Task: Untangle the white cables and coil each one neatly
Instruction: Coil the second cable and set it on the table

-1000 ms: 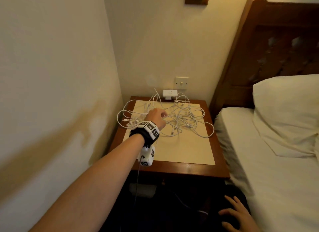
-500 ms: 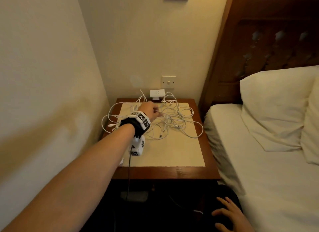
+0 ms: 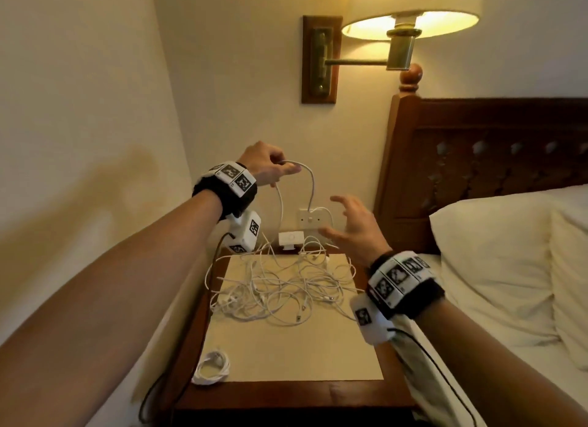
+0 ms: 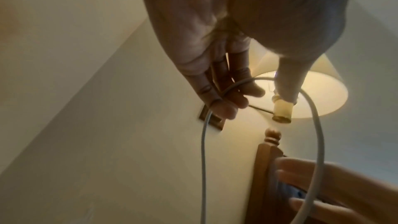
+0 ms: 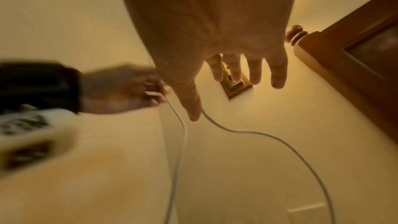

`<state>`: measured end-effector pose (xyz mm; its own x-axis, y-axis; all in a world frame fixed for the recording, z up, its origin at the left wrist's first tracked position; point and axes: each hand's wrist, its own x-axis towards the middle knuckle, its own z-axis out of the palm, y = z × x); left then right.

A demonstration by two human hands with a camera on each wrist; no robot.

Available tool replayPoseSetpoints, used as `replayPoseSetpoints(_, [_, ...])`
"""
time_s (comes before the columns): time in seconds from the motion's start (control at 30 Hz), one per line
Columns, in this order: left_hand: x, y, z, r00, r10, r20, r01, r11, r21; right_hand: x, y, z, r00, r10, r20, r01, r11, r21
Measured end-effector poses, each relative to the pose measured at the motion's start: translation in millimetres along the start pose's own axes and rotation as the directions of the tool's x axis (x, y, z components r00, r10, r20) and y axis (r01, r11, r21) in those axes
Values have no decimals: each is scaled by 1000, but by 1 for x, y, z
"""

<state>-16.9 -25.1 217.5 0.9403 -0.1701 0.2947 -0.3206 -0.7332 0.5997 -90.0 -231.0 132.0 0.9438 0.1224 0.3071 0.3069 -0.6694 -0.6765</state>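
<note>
A heap of tangled white cables [image 3: 280,286] lies on the back half of the bedside table [image 3: 296,395]. My left hand [image 3: 270,169] is raised above it and holds a loop of one white cable [image 3: 310,185] in its curled fingers [image 4: 226,101]; both strands [image 4: 52,168] hang down toward the heap. My right hand [image 3: 353,226] hovers just right of the hanging loop with its fingers [image 5: 254,72] spread and nothing in it. One coiled white cable [image 3: 211,367] lies at the table's front left corner.
A white charger block [image 3: 291,237] stands at the table's back edge under a wall socket [image 3: 310,218]. A lit brass wall lamp [image 3: 404,26] hangs above. The wooden headboard [image 3: 477,159], bed and pillow [image 3: 496,267] lie right. A wall stands close on the left.
My left hand has risen from the heap, lifting a loop of cable. My right hand came up from below the table to beside the loop. A coiled cable now shows at the front left.
</note>
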Motion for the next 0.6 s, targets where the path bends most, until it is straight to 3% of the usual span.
replayPoseSetpoints(0.1, [5,17,-25,994,48,-103,-61,990,-125,66,-32,1,1000,2,-26,-5,991,-135])
replayPoseSetpoints(0.2, [5,26,-52,969,73,-237,-140,949,-282,101,-30,4,989,71,129,-44,978,-203])
replayPoseSetpoints(0.27, [4,24,-66,954,53,-294,-146,941,-305,110,-25,3,986,52,161,-27,988,-154])
replayPoseSetpoints(0.3, [3,18,-70,965,29,-262,-101,959,-265,113,-24,0,991,36,125,-25,996,-90])
replayPoseSetpoints(0.37, [-4,7,-70,996,-64,-65,54,988,-148,119,-25,-12,999,48,-14,-47,998,50])
replayPoseSetpoints(0.43, [-12,-3,-65,973,-164,159,178,981,-76,122,-33,-28,989,77,-124,-68,995,77])
replayPoseSetpoints(0.5, [-18,-5,-61,957,-194,214,178,980,89,127,-43,-44,984,87,-157,-89,996,-7])
replayPoseSetpoints(0.6, [-22,-6,-60,971,-165,174,110,952,286,124,-61,-62,978,159,-136,-175,977,-123])
